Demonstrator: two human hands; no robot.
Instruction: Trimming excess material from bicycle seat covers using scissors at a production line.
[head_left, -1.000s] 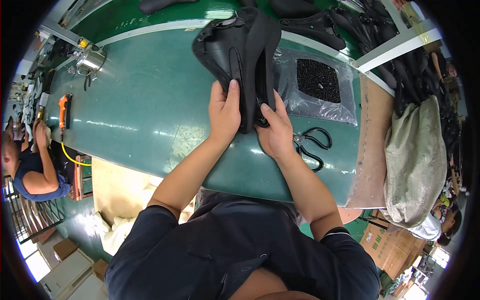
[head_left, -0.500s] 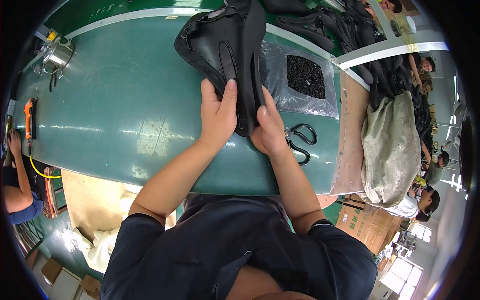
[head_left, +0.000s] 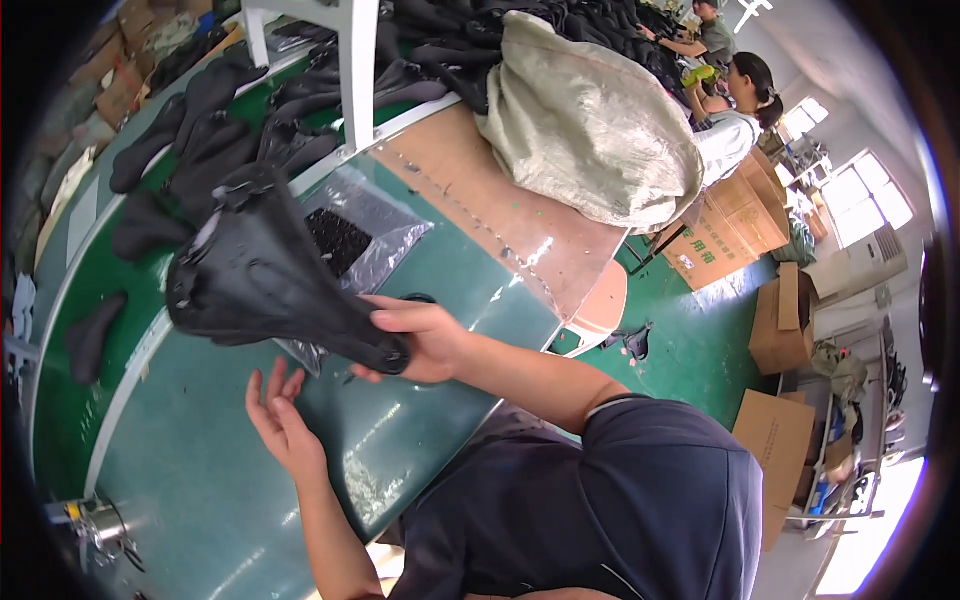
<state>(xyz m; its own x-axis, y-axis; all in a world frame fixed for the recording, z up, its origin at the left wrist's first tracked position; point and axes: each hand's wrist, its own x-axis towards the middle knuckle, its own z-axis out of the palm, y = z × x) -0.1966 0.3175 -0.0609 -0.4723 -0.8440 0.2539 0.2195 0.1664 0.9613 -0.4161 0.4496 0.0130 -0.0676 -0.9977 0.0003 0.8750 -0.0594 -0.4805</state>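
Observation:
A black bicycle saddle (head_left: 275, 275) is held up over the green tabletop, its hollow underside showing. My right hand (head_left: 428, 340) grips the narrow nose of it, thumb on top and fingers curled beneath. Just below the saddle, my left hand (head_left: 285, 415) is off it, fingers apart and holding nothing. Behind the saddle lies a clear plastic bag (head_left: 385, 225) with small black pieces in it, partly hidden. Of the scissors (head_left: 420, 298), only a bit of dark handle shows beyond my right hand.
Many black saddles (head_left: 215, 125) lie beyond the white table rail. A pale woven sack (head_left: 590, 120) rests on the brown board (head_left: 480, 185) at the right. A metal pot (head_left: 100, 525) stands at the lower left. Another person (head_left: 735, 110) works behind the sack, near cardboard boxes (head_left: 735, 230).
My view has turned to the right. My left hand has let go of the saddle, which my right hand now holds alone, with its wide end swung to the left.

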